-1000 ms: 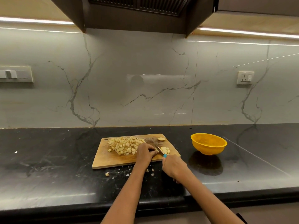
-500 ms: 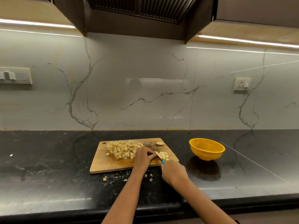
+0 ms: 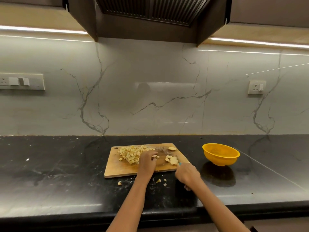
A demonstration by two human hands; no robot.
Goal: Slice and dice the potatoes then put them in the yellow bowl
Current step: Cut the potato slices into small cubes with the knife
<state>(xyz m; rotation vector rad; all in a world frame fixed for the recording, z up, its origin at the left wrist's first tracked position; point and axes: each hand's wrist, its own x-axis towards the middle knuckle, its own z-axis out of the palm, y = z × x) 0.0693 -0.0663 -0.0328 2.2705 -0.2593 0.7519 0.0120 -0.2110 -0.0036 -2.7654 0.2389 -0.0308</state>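
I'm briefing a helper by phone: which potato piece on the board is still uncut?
Find the wooden cutting board on the black counter. At its far right corner lies one rounded potato end piece, alone, unlike the heap of small cubes.

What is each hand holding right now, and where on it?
The right hand grips the knife by its teal handle. The left hand rests on the cutting board; whether it pinches a potato piece cannot be told.

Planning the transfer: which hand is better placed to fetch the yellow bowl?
Probably the right hand: the bowl stands on the counter to the right of the board, on that hand's side. But its grip is on a knife handle, which it would have to put down. The left hand rests by the diced pile.
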